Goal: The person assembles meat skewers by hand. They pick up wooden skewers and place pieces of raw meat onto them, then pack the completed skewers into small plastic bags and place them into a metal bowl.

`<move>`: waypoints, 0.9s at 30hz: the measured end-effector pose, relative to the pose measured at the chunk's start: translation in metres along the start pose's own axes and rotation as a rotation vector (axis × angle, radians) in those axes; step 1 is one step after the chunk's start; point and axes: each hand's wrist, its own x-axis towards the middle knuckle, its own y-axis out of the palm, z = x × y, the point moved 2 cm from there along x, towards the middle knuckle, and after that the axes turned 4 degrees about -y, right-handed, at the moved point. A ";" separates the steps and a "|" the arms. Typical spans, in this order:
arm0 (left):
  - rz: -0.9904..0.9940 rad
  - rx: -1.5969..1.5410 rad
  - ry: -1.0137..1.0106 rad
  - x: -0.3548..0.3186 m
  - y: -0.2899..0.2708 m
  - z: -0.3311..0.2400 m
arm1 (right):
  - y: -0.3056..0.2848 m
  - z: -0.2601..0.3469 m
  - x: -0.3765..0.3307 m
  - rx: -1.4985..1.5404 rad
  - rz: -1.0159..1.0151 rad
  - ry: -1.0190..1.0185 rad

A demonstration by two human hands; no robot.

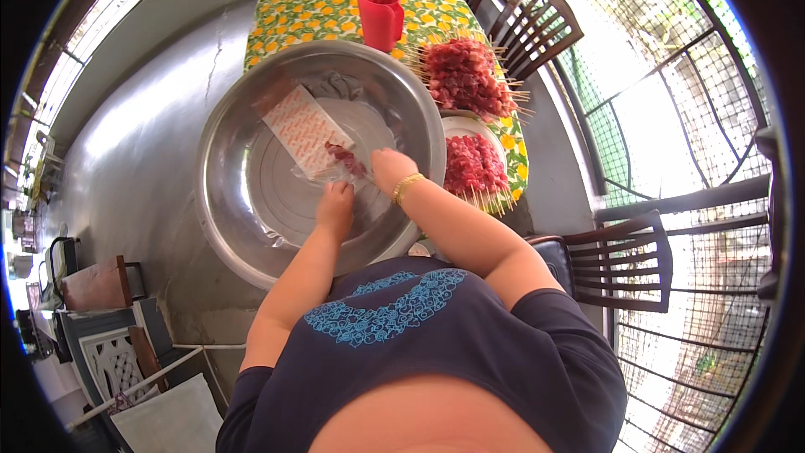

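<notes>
Inside the wide metal basin (pixel 220 201), a few dark red pieces of meat (pixel 345 158) lie at the corner of a white packet with orange print (pixel 300 127). Thin clear plastic (pixel 327 173), looking like a bag, lies by the meat. Just below it, my left hand (pixel 337 203) is closed, fingertips pinched on the plastic's lower edge. My right hand (pixel 391 170), with a gold bracelet at the wrist, is closed at the plastic's right side. Its fingertips are partly hidden, but it seems to grip the same plastic.
Right of the basin, skewered meat (pixel 465 75) is heaped high, and more skewers (pixel 475 164) lie on a white plate (pixel 466 125). A red pitcher (pixel 380 15) stands behind the basin on the lemon-patterned tablecloth (pixel 306 2). Wooden chairs (pixel 619 260) line the right side.
</notes>
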 end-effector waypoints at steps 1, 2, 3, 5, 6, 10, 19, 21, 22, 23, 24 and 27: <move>-0.018 -0.005 -0.002 -0.001 0.002 -0.001 | -0.016 -0.006 -0.018 0.036 -0.183 -0.089; -0.044 -0.015 0.000 -0.003 0.003 -0.001 | -0.032 -0.021 -0.037 0.079 -0.280 -0.008; -0.032 -0.014 -0.016 -0.005 0.003 -0.001 | -0.050 -0.039 -0.060 0.124 -0.469 -0.029; -0.069 -0.033 -0.010 -0.004 0.003 -0.002 | -0.078 -0.089 -0.101 0.028 -0.486 0.189; -0.043 -0.027 -0.014 -0.003 0.003 -0.003 | -0.083 -0.113 -0.124 0.015 -0.387 0.413; -0.035 -0.057 0.012 0.000 -0.001 -0.007 | -0.067 -0.165 -0.188 0.063 -0.112 0.689; 0.026 -0.036 -0.021 0.000 -0.011 -0.008 | -0.121 -0.206 -0.110 -0.048 -0.609 0.336; 0.040 0.006 -0.030 0.002 -0.013 -0.009 | -0.152 -0.215 -0.068 -0.180 -0.596 0.208; 0.045 0.030 -0.040 0.001 -0.014 -0.010 | -0.167 -0.219 -0.046 -0.250 -0.539 0.197; 0.047 0.045 -0.054 0.003 -0.014 -0.011 | -0.182 -0.223 -0.024 -0.316 -0.494 0.174; 0.046 0.053 -0.064 0.003 -0.015 -0.012 | -0.194 -0.228 -0.006 -0.378 -0.481 0.164; 0.025 0.045 -0.113 0.007 -0.015 -0.018 | -0.225 -0.243 0.049 -0.522 -0.411 0.147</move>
